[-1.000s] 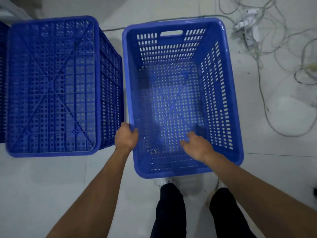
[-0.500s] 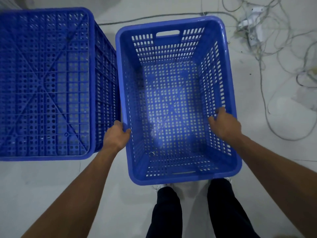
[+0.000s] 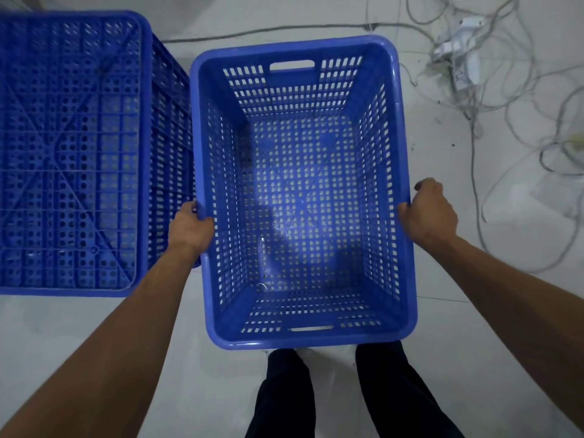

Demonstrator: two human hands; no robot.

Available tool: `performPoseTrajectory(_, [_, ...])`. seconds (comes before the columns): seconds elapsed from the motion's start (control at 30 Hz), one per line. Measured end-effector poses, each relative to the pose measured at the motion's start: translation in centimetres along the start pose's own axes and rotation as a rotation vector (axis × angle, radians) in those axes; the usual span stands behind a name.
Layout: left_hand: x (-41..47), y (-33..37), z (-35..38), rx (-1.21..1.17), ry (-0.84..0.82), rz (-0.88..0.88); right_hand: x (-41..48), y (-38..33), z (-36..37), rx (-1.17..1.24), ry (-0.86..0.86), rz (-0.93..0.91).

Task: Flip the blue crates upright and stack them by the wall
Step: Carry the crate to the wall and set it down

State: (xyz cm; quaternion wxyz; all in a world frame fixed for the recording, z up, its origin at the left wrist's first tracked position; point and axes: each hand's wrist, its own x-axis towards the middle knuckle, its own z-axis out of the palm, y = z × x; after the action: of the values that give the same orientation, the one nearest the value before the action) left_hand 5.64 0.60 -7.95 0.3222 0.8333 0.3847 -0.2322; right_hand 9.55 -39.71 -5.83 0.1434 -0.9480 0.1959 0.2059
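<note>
An overturned crate [image 3: 69, 153] sits at my left. My left hand [image 3: 189, 227] and right hand [image 3: 428, 213] each clamp a long rim of the upright crate [image 3: 300, 338] before my feet; I should lift level, clear of the cables [image 3: 493, 90].

perforated blue plastic upright crate [image 3: 303, 197] with smooth glossy rim, ribbed plastic overturned crate [image 3: 72, 153], pale smooth floor [image 3: 493, 343]

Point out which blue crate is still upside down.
The left crate: its ribbed underside faces up. The crate beside it, held at its side rims by the left hand and right hand, is open side up.
</note>
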Motion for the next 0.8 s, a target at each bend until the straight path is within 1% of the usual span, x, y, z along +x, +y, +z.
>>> performPoseTrajectory(0.17, [0.4, 0.4, 0.0, -0.164, 0.002, -0.099, 1.4, 0.2, 0.1, 0.068, -0.201, 0.039])
performPoseTrajectory(0.23, [0.4, 0.7, -0.2, -0.211, -0.004, -0.135, 1.9, 0.1, 0.0, 0.158, -0.229, 0.089])
performPoseTrajectory(0.37, [0.5, 1.2, -0.4, -0.224, -0.010, -0.174, 3.0, 0.1, -0.6, 0.398, -0.253, 0.229])
performPoseTrajectory(0.5, [-0.3, 2.0, -1.1, -0.217, -0.008, -0.197, 3.2, 0.9, -1.4, 0.550, -0.273, 0.283])
performPoseTrajectory(0.63, [-2.5, 3.3, -2.7, -0.182, 0.015, -0.159, 1.7, 1.6, -3.8, 0.551, -0.243, 0.281])
performPoseTrajectory(0.8, [-8.1, 6.4, -6.1, -0.134, 0.099, -0.118, -0.9, 1.9, -9.8, 0.528, -0.255, 0.253])
